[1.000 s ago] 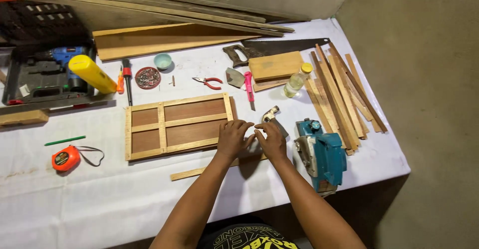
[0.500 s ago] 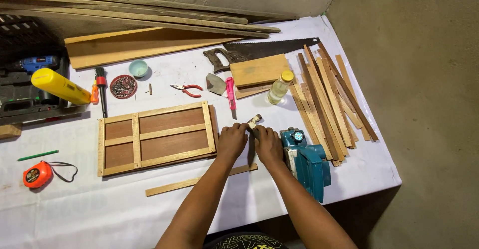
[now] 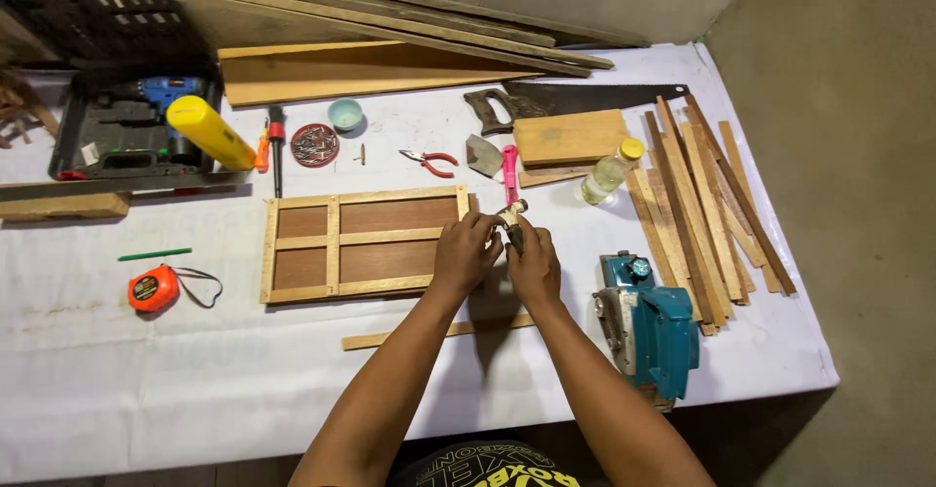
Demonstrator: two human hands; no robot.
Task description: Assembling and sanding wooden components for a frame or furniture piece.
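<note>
Left hand [image 3: 466,253] and right hand [image 3: 534,265] together pinching small metal piece [image 3: 511,217], long axis unclear, beside wooden panel frame [image 3: 366,245]

A clear bottle [image 3: 608,172] with a yellow cap is seen right of the wooden block. A round red tin [image 3: 315,145] is placed near the yellow cylinder [image 3: 210,133].
</note>
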